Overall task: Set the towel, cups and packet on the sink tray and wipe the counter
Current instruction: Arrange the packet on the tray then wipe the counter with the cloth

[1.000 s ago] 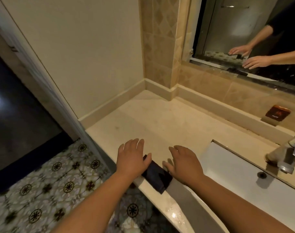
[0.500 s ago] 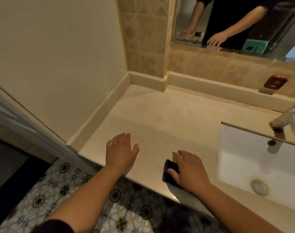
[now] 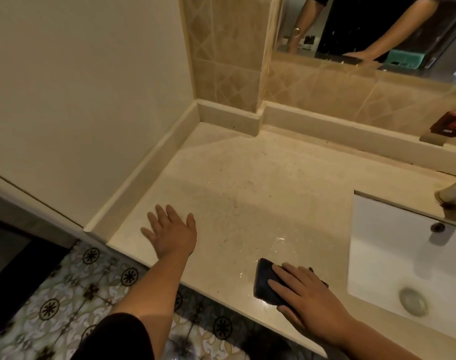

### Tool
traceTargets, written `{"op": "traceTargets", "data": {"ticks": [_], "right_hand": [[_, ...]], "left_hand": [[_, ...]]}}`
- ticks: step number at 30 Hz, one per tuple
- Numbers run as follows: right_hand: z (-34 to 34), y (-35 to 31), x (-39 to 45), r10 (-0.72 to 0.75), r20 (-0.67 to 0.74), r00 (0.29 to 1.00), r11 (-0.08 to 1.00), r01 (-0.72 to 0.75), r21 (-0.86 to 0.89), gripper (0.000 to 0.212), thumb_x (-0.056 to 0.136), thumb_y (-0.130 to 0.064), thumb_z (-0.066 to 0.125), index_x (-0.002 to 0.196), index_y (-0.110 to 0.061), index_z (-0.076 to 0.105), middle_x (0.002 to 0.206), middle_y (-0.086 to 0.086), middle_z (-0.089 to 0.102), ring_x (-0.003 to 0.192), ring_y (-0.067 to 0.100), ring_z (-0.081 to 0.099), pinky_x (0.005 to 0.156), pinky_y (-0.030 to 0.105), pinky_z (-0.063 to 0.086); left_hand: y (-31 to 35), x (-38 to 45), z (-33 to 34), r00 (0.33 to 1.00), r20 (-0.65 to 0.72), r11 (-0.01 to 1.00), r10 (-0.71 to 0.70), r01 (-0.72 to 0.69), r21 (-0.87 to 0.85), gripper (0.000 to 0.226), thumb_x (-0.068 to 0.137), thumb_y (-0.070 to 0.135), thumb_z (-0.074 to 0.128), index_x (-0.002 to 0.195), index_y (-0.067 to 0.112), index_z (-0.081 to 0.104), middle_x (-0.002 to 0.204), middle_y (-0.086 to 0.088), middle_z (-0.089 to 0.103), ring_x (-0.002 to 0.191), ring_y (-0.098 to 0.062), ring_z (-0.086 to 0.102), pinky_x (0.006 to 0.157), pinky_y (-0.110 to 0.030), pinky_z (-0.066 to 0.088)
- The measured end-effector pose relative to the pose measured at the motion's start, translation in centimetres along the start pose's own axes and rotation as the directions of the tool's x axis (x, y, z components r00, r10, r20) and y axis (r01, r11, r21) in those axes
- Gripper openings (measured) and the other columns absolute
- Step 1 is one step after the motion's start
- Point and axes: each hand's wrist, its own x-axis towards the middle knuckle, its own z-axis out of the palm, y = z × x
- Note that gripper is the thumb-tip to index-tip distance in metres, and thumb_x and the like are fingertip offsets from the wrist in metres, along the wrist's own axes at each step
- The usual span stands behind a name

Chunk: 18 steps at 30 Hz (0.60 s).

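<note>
A dark folded cloth (image 3: pixel 265 281) lies on the beige stone counter (image 3: pixel 247 183) near its front edge, left of the basin. My right hand (image 3: pixel 307 297) presses flat on the cloth with straight fingers. My left hand (image 3: pixel 171 232) rests flat on the counter near the front left corner, fingers spread, holding nothing. A wet streak (image 3: pixel 278 245) shines on the counter just beyond the cloth. No towel, cups, packet or tray are in view.
A white basin (image 3: pixel 393 258) with a drain (image 3: pixel 412 301) is sunk into the counter at right, a faucet spout (image 3: pixel 452 196) over it. A brown "HOT" sign (image 3: pixel 451 124) stands on the back ledge. Mirror above, patterned floor tiles (image 3: pixel 66 294) below.
My right hand has slid the dark cloth rightward along the front edge toward the basin, leaving a wet trail. My left hand has stayed flat near the left corner.
</note>
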Motion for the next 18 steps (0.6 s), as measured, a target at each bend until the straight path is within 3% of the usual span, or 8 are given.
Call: {"op": "traceTargets", "data": {"ticks": [2,4,7,9,11,12,14,18], "right_hand": [[-0.3,0.1,0.2,0.032,-0.048,0.998,0.991,-0.025,0.129,0.038,0.09,-0.036,0.058,0.126,-0.026,0.062,0.139,-0.001,0.056,0.124,0.022,0.055,0.098,0.042,0.048],[-1.2,0.1,0.4,0.155,-0.074,0.985,0.905,-0.112,0.411,0.033,0.091,-0.026,0.059,0.124,-0.03,0.062,0.133,-0.011,0.06,0.119,0.012,0.057,0.095,0.035,0.048],[-3.9,1.3,1.8,0.407,0.106,0.907,0.463,-0.305,0.833,0.029,0.1,-0.029,0.049,0.118,-0.048,0.061,0.114,-0.023,0.066,0.102,0.004,0.064,0.089,0.029,0.049],[-6.3,3.4,4.3,0.486,0.255,0.836,0.177,-0.38,0.908,0.022,0.099,-0.035,0.049,0.105,-0.047,0.066,0.102,-0.011,0.072,0.091,0.015,0.069,0.086,0.045,0.054],[-8.5,6.7,7.8,0.565,0.261,0.782,0.037,-0.34,0.94,0.022,0.099,-0.033,0.048,0.099,-0.039,0.068,0.098,0.001,0.074,0.094,0.029,0.069,0.087,0.053,0.053],[-9.5,8.6,10.0,0.616,0.22,0.757,0.028,-0.3,0.954,0.022,0.1,-0.031,0.047,0.097,-0.035,0.068,0.097,0.005,0.074,0.095,0.035,0.067,0.085,0.054,0.052],[-10.8,12.2,14.9,0.664,0.097,0.741,0.153,-0.262,0.953,0.02,0.099,-0.03,0.045,0.098,-0.033,0.064,0.098,0.01,0.07,0.094,0.039,0.065,0.081,0.054,0.052],[-9.2,18.1,25.0,0.606,-0.146,0.782,0.647,-0.378,0.662,0.029,0.098,-0.035,0.038,0.117,-0.02,0.054,0.105,0.012,0.064,0.087,0.03,0.057,0.072,0.044,0.048]], "left_hand": [[-0.1,0.4,0.1,1.0,-0.013,1.0,0.015,-0.014,0.002,0.08,0.094,0.065,0.009,0.156,0.015,0.007,0.165,-0.008,0.0,0.149,-0.031,-0.005,0.115,-0.057,-0.005],[-0.8,0.9,-0.5,0.997,-0.067,0.999,0.036,-0.036,0.008,0.075,0.095,0.064,0.014,0.152,0.017,0.026,0.161,-0.01,0.02,0.145,-0.032,0.012,0.116,-0.056,0.006],[-2.4,1.3,-1.0,0.993,-0.118,0.999,0.026,-0.022,0.036,0.066,0.097,0.058,0.02,0.146,0.017,0.037,0.154,-0.011,0.032,0.141,-0.032,0.02,0.115,-0.057,0.009],[-2.8,1.6,-0.7,0.995,-0.097,0.999,-0.013,0.016,0.032,0.069,0.097,0.059,0.017,0.152,0.018,0.025,0.161,-0.009,0.018,0.147,-0.03,0.007,0.117,-0.056,-0.001],[-2.7,2.0,-0.4,0.995,-0.095,0.999,-0.021,0.024,0.03,0.072,0.096,0.06,0.013,0.155,0.019,0.016,0.164,-0.007,0.005,0.149,-0.028,-0.004,0.117,-0.055,-0.007],[-2.6,2.3,-0.4,0.996,-0.092,0.999,-0.019,0.022,0.032,0.073,0.096,0.061,0.012,0.155,0.019,0.012,0.165,-0.007,0.001,0.149,-0.028,-0.006,0.117,-0.055,-0.007],[-2.5,2.2,-0.2,0.996,-0.092,0.999,-0.018,0.022,0.042,0.075,0.095,0.062,0.01,0.156,0.019,0.008,0.165,-0.006,-0.002,0.149,-0.027,-0.008,0.117,-0.056,-0.007],[-2.8,2.4,0.1,0.992,-0.124,0.997,-0.011,0.02,0.075,0.077,0.093,0.063,0.005,0.156,0.02,0.005,0.165,-0.005,-0.002,0.15,-0.027,-0.007,0.118,-0.055,-0.005]]}}
